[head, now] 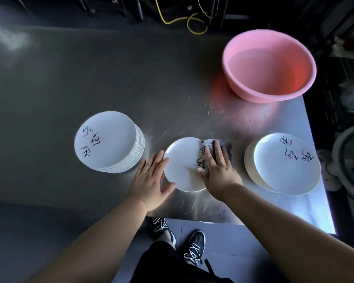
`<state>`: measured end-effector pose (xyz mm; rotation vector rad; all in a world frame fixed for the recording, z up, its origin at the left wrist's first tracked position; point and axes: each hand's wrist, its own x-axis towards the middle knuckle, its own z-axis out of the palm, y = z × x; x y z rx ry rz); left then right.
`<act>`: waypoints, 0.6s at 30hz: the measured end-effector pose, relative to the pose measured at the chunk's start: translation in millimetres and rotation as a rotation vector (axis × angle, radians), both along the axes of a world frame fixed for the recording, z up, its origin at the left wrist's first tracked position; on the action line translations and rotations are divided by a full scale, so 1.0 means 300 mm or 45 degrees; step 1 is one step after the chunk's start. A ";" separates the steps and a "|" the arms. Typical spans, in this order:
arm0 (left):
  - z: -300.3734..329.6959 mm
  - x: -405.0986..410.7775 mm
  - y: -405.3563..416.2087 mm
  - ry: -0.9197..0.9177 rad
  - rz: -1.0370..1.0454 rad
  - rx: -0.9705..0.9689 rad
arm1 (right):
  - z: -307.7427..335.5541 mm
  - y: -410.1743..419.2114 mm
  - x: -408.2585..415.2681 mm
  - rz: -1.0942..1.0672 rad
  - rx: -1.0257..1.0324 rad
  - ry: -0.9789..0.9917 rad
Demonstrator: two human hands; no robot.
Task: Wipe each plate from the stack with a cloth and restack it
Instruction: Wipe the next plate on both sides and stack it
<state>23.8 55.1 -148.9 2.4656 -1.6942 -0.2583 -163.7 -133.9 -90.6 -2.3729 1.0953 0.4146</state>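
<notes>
A single plate (183,166) is lying on the tabletop (110,78); the right hand (220,170) is pressing a grey cloth (223,148) at its 3 o'clock edge, the left hand (151,180) is lying flat at 8 o'clock

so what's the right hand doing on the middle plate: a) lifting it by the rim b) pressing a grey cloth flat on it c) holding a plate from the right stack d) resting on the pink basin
b: the right hand lies with straight fingers on the grey cloth, pressing it onto the right side of the middle plate, which sits flat on the table while the left hand steadies its left edge.
</notes>
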 end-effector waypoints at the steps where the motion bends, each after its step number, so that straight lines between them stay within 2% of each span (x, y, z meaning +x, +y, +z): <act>1: -0.003 0.000 0.006 0.011 0.006 -0.013 | 0.004 0.026 -0.015 -0.003 0.004 0.005; 4: 0.003 -0.008 0.009 0.012 0.026 -0.110 | 0.025 0.160 -0.099 -0.001 0.046 0.002; 8: 0.032 -0.077 0.039 -0.088 -0.125 -0.345 | 0.041 0.192 -0.150 0.022 0.093 0.025; 11: 0.009 -0.133 0.074 0.036 -0.212 -0.337 | 0.040 0.079 -0.080 0.008 0.043 -0.028; 14: -0.029 -0.165 0.075 0.127 -0.174 -0.405 | 0.027 0.017 -0.031 0.043 0.018 -0.050; 18: -0.024 -0.174 0.057 0.194 -0.085 -0.410 | -0.010 0.174 -0.084 -0.009 -0.028 -0.024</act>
